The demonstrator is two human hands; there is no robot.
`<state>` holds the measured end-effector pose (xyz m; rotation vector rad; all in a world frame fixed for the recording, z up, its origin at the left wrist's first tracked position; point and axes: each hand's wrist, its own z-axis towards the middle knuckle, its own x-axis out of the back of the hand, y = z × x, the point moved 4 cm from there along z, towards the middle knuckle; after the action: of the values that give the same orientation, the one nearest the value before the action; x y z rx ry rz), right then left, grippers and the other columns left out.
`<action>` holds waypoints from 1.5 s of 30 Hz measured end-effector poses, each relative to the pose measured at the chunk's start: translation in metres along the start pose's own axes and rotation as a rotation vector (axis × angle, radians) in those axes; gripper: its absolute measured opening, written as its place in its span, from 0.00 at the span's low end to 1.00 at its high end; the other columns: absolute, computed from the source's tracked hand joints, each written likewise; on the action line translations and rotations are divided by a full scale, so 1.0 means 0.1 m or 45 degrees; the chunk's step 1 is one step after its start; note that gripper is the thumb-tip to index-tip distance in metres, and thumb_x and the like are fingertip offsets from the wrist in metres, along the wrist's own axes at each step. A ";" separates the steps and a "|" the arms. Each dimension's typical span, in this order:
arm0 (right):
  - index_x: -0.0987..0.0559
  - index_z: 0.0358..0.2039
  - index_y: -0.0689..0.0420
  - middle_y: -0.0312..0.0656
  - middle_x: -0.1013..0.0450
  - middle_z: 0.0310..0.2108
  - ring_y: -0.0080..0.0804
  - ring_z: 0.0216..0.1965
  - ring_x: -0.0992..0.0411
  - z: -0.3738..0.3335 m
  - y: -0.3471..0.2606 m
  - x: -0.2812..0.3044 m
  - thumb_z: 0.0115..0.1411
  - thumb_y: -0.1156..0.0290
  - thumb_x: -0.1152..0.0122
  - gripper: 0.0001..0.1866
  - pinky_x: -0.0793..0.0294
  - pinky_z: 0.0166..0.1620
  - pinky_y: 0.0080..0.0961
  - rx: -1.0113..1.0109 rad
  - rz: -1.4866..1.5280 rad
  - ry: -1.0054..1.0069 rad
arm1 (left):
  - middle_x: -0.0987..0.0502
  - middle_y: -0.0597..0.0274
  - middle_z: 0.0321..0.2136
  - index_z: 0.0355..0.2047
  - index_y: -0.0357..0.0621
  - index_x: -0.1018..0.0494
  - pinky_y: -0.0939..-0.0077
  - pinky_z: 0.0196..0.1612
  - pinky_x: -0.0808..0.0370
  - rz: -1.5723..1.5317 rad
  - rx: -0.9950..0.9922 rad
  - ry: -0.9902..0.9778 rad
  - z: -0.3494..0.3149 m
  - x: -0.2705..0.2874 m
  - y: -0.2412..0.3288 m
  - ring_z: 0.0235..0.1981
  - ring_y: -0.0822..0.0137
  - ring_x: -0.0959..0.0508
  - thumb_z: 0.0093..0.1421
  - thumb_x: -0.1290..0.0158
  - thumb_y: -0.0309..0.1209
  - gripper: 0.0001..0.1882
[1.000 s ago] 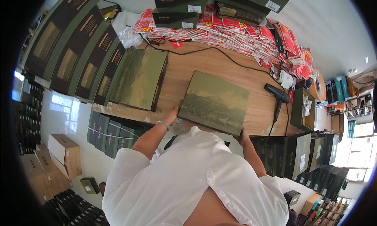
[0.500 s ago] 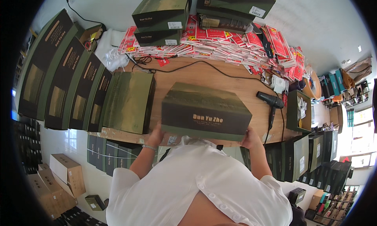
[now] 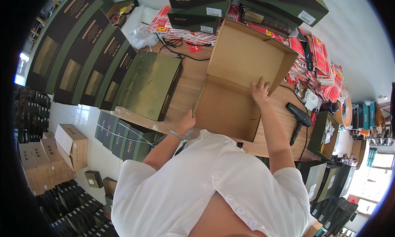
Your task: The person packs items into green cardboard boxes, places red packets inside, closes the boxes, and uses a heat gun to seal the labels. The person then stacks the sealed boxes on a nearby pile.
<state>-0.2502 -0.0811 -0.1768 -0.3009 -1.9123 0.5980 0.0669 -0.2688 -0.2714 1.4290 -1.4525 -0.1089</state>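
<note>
In front of me on the table stands a cardboard box (image 3: pixel 231 107) with its hinged lid (image 3: pixel 247 51) swung up and back. The inside is plain brown, and I see nothing in it. My left hand (image 3: pixel 187 121) grips the box's near left wall, its fingers partly hidden by the edge. My right hand (image 3: pixel 260 91) is open, fingers spread, at the right side where lid and box meet; whether it presses on the lid I cannot tell. To the left lies a closed green box (image 3: pixel 150 84).
A row of green boxes (image 3: pixel 88 51) stands at the left. Behind the raised lid are stacked boxes (image 3: pixel 197 6) and heaps of red printed packets (image 3: pixel 319 60). At the right lie a black hair dryer (image 3: pixel 299 119) with its cord and a small open box (image 3: pixel 323 134). Brown cartons (image 3: pixel 49 158) stand on the floor.
The box was closed, with both hands at its sides; now its lid is up. My right hand has moved from the right side up to the lid. The view has shifted.
</note>
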 end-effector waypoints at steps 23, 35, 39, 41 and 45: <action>0.32 0.57 0.61 0.57 0.36 0.57 0.53 0.58 0.36 -1.80 1.20 -0.43 0.60 0.65 0.40 0.26 0.37 0.60 0.41 0.149 0.597 0.574 | 0.23 0.37 0.44 0.50 0.27 0.32 0.59 0.48 0.29 -0.091 0.028 0.050 -0.15 0.62 -1.10 0.45 0.44 0.24 0.62 0.51 0.33 0.21; 0.47 0.63 0.68 0.57 0.42 0.61 0.48 0.57 0.36 -3.75 5.49 1.02 0.50 0.42 0.31 0.55 0.36 0.61 0.36 -1.090 1.749 1.938 | 0.25 0.32 0.45 0.53 0.24 0.35 0.58 0.49 0.28 0.357 0.111 0.306 -0.53 1.02 -0.98 0.44 0.41 0.24 0.66 0.56 0.41 0.27; 0.50 0.65 0.66 0.58 0.45 0.63 0.47 0.63 0.42 -4.47 5.90 1.52 0.45 0.39 0.28 0.61 0.39 0.63 0.36 -1.415 1.572 2.231 | 0.29 0.33 0.50 0.59 0.35 0.38 0.50 0.51 0.29 0.511 0.339 0.643 -0.47 1.02 -1.11 0.46 0.39 0.25 0.65 0.59 0.50 0.33; 0.50 0.66 0.64 0.56 0.46 0.64 0.46 0.65 0.44 -4.66 6.31 1.66 0.44 0.38 0.29 0.61 0.42 0.64 0.43 -1.224 1.585 2.094 | 0.32 0.37 0.54 0.62 0.42 0.40 0.46 0.52 0.31 0.769 0.385 0.946 -0.72 0.64 -0.68 0.51 0.42 0.27 0.63 0.58 0.52 0.34; 0.49 0.69 0.50 0.49 0.52 0.69 0.47 0.69 0.52 -4.61 6.60 1.83 0.50 0.34 0.38 0.54 0.53 0.63 0.64 -0.692 2.026 1.110 | 0.38 0.43 0.61 0.66 0.50 0.46 0.40 0.55 0.37 1.045 0.276 1.228 -1.03 -0.11 -0.14 0.59 0.45 0.34 0.61 0.55 0.48 0.35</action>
<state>0.0537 0.6841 -0.2416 -2.1079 -0.6112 0.6897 0.1443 -0.2056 -0.2415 0.7254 -1.0989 1.1217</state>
